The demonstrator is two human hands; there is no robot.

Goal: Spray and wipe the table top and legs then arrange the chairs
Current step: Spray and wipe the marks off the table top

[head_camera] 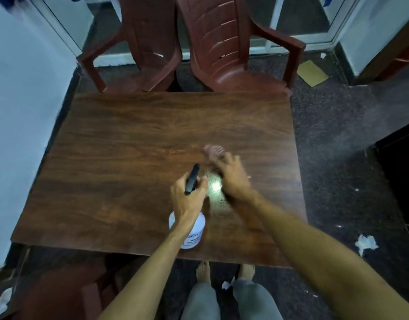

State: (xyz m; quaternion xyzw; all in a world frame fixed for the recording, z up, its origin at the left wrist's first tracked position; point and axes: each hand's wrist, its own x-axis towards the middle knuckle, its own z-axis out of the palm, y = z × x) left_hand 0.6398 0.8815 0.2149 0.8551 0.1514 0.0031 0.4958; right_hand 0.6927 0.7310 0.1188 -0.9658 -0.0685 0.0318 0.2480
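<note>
The brown wooden table top (120, 144) fills the middle of the view. My left hand (187, 199) grips a white spray bottle (195, 229) by its black trigger head, which is held above the near middle of the table. My right hand (231, 179) is blurred and lies palm down on the top just right of the bottle, over a pale pinkish wipe (213, 150) that sticks out past the fingers. Between the hands a wet speckled patch (215, 189) shines. Two maroon plastic chairs (224, 49) (141, 47) stand at the far edge.
A third maroon chair (60, 294) sits at the near left corner, partly under the table. A white wall (25, 112) runs close along the left side. Crumpled tissue (366, 243) and a cardboard piece (312, 72) lie on the dark floor to the right. My bare feet (203, 272) stand at the near edge.
</note>
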